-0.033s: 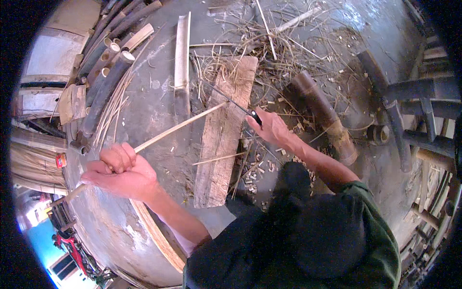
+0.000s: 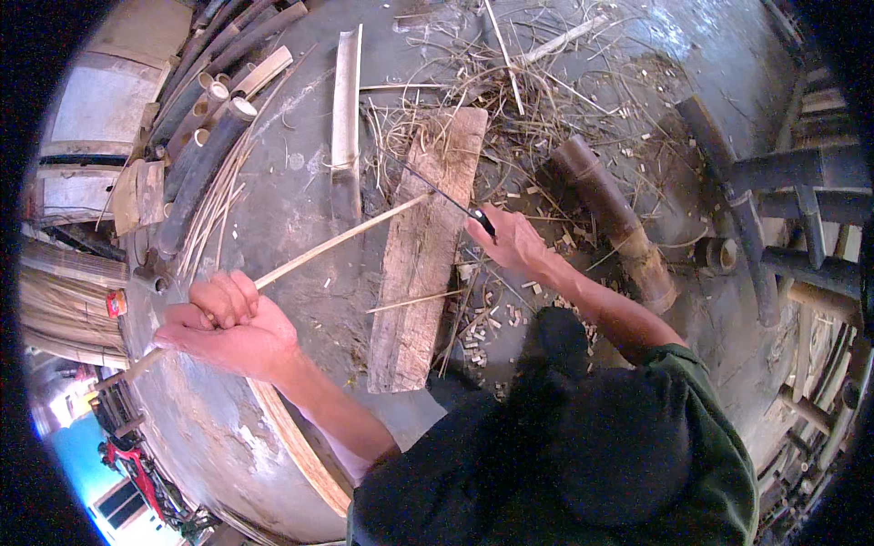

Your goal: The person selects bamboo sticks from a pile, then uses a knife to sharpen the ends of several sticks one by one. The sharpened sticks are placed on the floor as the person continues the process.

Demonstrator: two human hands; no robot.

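Gripping the thin pale bamboo strip (image 2: 337, 241) in the closed fingers of the left hand (image 2: 228, 328), the person's right hand (image 2: 514, 241) clenches a dark-handled knife (image 2: 455, 202) at its far end above the weathered wooden plank (image 2: 419, 264), unchanged from the earlier view.

Bamboo workshop: poles (image 2: 205, 155), split culms (image 2: 346, 109), shavings (image 2: 510, 100) and a plank (image 2: 423, 246) covered the concrete floor (image 2: 291, 200).

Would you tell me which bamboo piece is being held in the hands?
The thin strip, gripped by the left hand and resting across the plank; the thick poles lie untouched.
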